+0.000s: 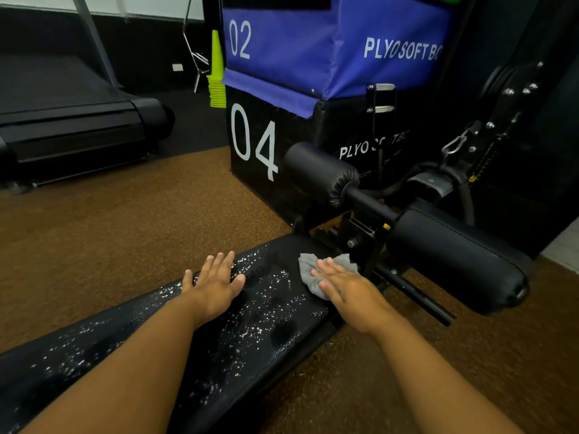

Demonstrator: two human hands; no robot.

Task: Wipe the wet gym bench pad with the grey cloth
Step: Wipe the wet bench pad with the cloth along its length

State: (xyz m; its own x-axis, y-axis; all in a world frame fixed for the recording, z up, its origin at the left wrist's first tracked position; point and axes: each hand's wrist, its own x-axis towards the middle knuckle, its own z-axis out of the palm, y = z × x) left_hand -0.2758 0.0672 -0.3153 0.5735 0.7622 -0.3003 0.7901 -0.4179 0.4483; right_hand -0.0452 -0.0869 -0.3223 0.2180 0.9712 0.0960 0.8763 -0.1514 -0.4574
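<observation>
A long black gym bench pad [269, 311] runs from the lower left up to the middle, speckled with water droplets. My right hand [347, 289] lies flat on a crumpled grey cloth [308, 270], pressing it onto the pad's far right end. My left hand [216, 278] rests palm down with fingers spread on the pad's left edge, holding nothing. Both forearms reach in from the bottom and cover part of the pad.
Two black roller pads [322, 172] on a bar stand just past the bench's end. Behind them are stacked plyo boxes, black "04" [253, 142] under blue "02" [241, 39]. A treadmill [78, 120] sits at left, green cones [216, 76] behind. Brown rubber floor [125, 230] surrounds the bench.
</observation>
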